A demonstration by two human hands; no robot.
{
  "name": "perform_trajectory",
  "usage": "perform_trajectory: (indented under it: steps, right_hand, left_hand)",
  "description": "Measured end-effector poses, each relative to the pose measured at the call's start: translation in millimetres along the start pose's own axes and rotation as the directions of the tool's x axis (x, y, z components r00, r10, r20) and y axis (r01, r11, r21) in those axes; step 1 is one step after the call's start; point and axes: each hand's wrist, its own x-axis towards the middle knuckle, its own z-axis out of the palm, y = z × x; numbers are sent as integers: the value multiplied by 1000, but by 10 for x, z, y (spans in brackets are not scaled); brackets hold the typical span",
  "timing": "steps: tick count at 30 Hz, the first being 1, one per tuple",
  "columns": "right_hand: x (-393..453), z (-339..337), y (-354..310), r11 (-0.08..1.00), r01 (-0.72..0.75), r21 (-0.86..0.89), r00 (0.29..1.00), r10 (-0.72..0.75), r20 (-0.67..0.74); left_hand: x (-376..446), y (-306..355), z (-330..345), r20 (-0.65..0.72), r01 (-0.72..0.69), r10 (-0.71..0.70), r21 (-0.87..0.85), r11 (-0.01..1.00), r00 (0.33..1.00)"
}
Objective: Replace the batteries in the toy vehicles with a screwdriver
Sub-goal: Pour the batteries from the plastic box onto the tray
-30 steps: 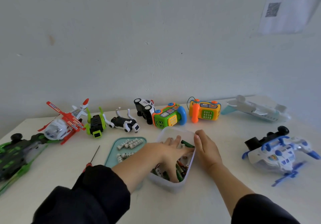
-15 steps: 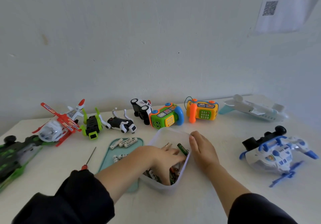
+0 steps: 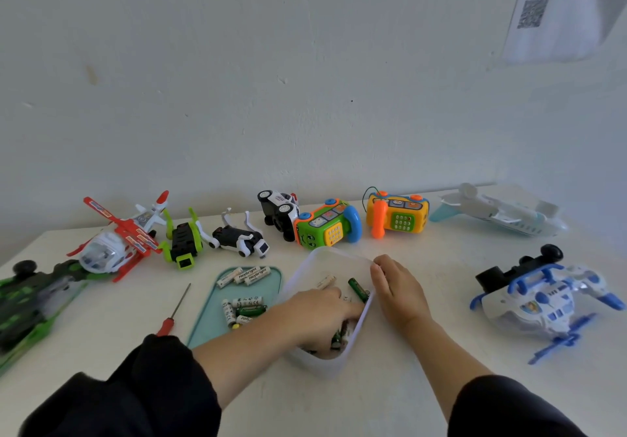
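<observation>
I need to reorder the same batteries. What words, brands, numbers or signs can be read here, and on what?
"Heybright": on two white batteries at the far end of the teal tray.
Print on the tray's nearer batteries: too small to read.
QR code on the wall paper: a sign, no readable text.
Orange toy phone keypad: blurred.

Evenly lit by soft, cool daylight, brighter toward the right. Only faint, diffuse shadows under the toys and beside the box (image 3: 353,345). No harsh glare; slight sheen on the white helicopter (image 3: 543,301). Strong wide-angle bending at the edges, stretching the sleeves (image 3: 142,399) and the green car (image 3: 23,304). Slightly soft throughout, softest at the paper (image 3: 563,12) top right.
</observation>
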Motion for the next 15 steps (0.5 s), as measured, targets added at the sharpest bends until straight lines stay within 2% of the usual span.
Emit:
perform_trajectory:
  steps: [3,7,12,15]
  right_hand:
    - [-6,-7,-23,1000,1,5,1000,-1,5]
    - [-14,-26,-40,1000,-7,-2,1000,7,19]
    - [-11,-21,-50,999,-16,-29,999,17,32]
    - [-13,-16,-36,999,-24,-40,999,25,37]
  left_hand:
    - [8,-17,-1,-7,-2,2,2,1000,1000]
    - [25,-78,-31,-97,6,-24,-189,982,995]
    - [-73,-511,-227,-250,59,-179,-423,904,952]
    - [-168,-841,-225,-246,213,-360,-473,855,900]
